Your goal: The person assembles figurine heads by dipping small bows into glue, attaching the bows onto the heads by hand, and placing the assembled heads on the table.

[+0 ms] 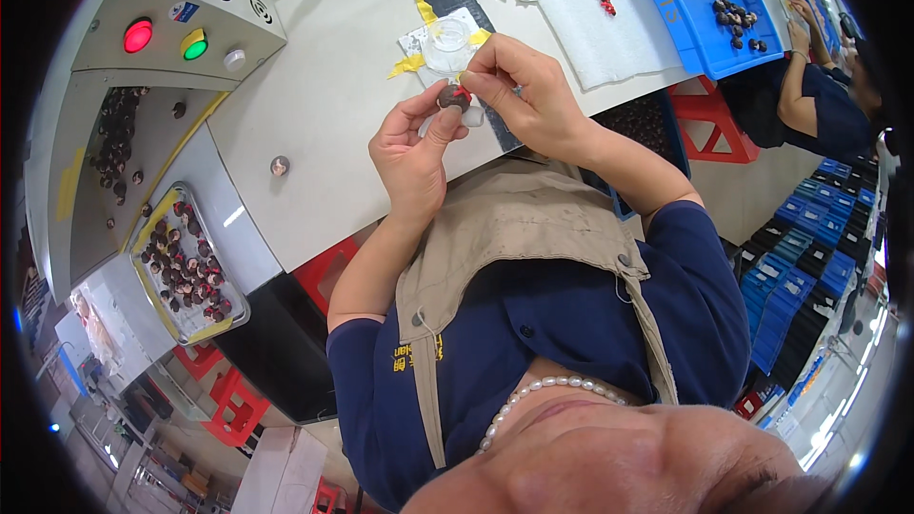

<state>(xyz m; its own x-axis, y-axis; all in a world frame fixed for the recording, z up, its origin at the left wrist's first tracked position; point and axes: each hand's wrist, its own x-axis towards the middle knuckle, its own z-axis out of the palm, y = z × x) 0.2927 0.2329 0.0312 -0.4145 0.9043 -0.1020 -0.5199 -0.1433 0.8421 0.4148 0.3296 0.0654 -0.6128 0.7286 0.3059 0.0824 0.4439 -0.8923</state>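
My left hand (411,154) grips a small dark-brown figurine head (452,98) with a red piece on it, between thumb and fingers. White coverings show at some of that hand's fingertips. My right hand (533,100) comes in from the right, its thumb and forefinger pinched together right above the head. What they pinch, if anything, is too small to make out. Just beyond both hands sits a clear round dish (447,41) on a white pad, fixed with strips of yellow tape (407,65). Another small head (279,166) lies alone on the white table, left of my hands.
A grey machine (181,29) with red and green buttons stands left, above a tray (238,316) of similar heads. A blue bin (666,14) with more heads is far right, beside white foam (581,48) bearing red pieces (606,2). A co-worker's arm (798,86) shows at right.
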